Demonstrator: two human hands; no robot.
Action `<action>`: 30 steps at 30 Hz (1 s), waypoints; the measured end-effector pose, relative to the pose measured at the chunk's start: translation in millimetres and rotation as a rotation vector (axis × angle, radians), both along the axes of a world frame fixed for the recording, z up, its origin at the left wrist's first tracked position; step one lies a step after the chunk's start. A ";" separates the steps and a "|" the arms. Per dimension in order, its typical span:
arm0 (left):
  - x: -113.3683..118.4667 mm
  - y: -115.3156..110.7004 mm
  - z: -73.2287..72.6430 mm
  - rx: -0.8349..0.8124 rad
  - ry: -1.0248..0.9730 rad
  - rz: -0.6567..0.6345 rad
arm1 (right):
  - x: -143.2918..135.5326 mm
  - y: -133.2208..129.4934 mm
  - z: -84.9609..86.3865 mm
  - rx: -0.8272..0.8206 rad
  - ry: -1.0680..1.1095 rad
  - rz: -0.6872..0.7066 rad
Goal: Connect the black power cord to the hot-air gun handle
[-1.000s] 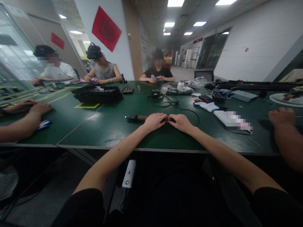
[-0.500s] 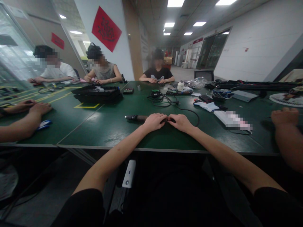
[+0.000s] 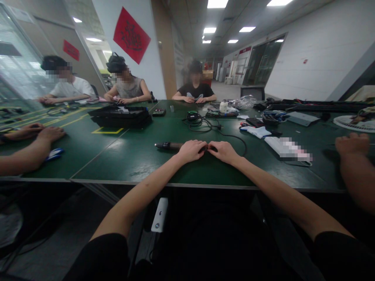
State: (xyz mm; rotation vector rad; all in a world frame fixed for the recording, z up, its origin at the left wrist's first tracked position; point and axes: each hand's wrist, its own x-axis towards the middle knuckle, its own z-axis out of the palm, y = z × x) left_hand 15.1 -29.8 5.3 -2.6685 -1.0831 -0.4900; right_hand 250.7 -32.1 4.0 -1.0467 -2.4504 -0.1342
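On the green table [image 3: 117, 152] lies a dark, cylindrical tool [image 3: 168, 146], its narrow tip pointing left. My left hand [image 3: 192, 150] is curled over the tool's right end, fingers closed. My right hand [image 3: 224, 152] is just to the right, also with curled fingers. The fingertips of both hands meet near the middle, around something dark and small that I cannot make out. A black cable [image 3: 241, 141] runs from behind my right hand towards a coil [image 3: 202, 121] farther back on the table.
A black tray [image 3: 120, 119] stands at the back left. White-and-blue gloves [image 3: 255, 131] and a white packet [image 3: 278, 146] lie to the right. Other people's hands rest at the left [image 3: 49, 133] and right [image 3: 353, 144] edges; three people sit across.
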 end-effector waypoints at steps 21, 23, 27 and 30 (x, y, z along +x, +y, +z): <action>1.2 1.5 0.4 -0.037 -0.012 0.037 | -0.9 -0.9 1.2 0.002 -0.007 -0.002; 1.4 1.6 -0.1 -0.038 -0.011 0.042 | -0.8 -0.7 1.1 0.005 -0.007 -0.005; 1.6 1.9 -1.2 -0.028 -0.014 0.036 | -0.7 -0.7 1.5 0.007 -0.006 0.001; 1.4 1.9 -1.3 -0.024 -0.013 0.037 | -0.8 -1.1 2.1 0.004 -0.010 0.001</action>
